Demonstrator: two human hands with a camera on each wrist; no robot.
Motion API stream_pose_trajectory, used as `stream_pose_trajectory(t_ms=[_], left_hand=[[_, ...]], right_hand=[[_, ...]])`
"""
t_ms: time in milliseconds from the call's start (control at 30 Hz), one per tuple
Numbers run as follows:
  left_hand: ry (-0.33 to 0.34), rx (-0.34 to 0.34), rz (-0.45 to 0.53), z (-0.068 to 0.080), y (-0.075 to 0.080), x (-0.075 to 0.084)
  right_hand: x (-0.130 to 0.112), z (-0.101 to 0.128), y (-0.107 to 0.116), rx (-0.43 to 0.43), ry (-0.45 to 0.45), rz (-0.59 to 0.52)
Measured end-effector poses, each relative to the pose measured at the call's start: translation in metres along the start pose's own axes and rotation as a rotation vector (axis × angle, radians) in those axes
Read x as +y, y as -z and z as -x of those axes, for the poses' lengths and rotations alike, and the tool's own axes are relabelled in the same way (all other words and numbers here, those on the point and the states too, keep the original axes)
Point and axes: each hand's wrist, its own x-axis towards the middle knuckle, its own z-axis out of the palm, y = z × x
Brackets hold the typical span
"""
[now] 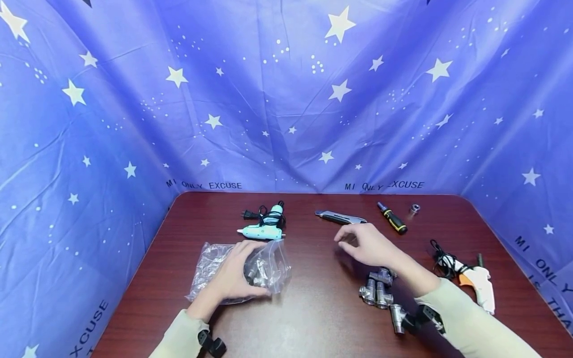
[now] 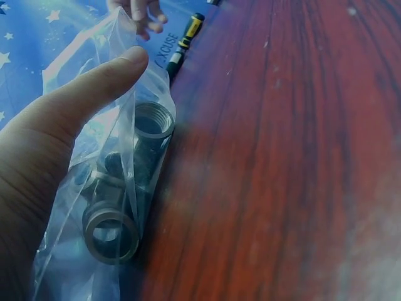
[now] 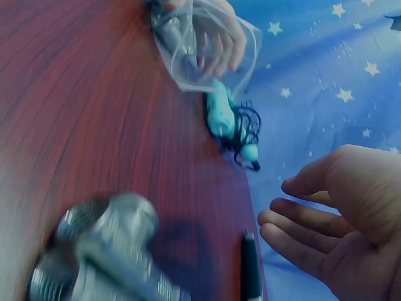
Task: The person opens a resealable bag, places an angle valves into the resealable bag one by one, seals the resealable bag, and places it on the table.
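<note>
A clear plastic bag (image 1: 207, 263) lies on the left half of the table. Metal threaded pipe fittings (image 2: 111, 241) show through its film. My left hand (image 1: 234, 274) grips the bag near its mouth, the fingers along the far side and the thumb along the near side. To the right, my right hand (image 1: 369, 246) hovers above the table, its fingers loosely bent around nothing. Close under that forearm sit several metal pipe tees (image 1: 380, 293), with one apart from the cluster (image 1: 397, 318). The forearm partly covers the cluster.
Behind the bag lies a turquoise glue gun (image 1: 264, 232) with its cord bundled. A utility knife (image 1: 342, 218), a black-and-yellow screwdriver (image 1: 394, 220) and a small metal fitting (image 1: 415, 208) lie toward the back. A white glue gun (image 1: 482, 287) is at the right. A starry curtain (image 1: 286, 99) surrounds the table.
</note>
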Motion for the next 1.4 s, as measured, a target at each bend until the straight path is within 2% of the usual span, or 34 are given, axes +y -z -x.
stream_pose_trajectory(t_ms=[567, 833, 1100, 1400], left_hand=[[0.024, -0.014, 0.013, 0.004, 0.002, 0.002], [0.036, -0.023, 0.019, 0.005, 0.000, 0.003], [0.051, -0.036, 0.007, 0.006, -0.001, 0.001], [0.015, -0.022, -0.016, 0.004, 0.001, 0.002]], right_hand=[[0.046, 0.056, 0.032, 0.021, -0.097, 0.163], [0.058, 0.077, 0.034, -0.034, -0.155, 0.176], [0.057, 0.082, 0.029, -0.088, -0.212, 0.192], [0.058, 0.077, 0.026, -0.074, -0.244, 0.223]])
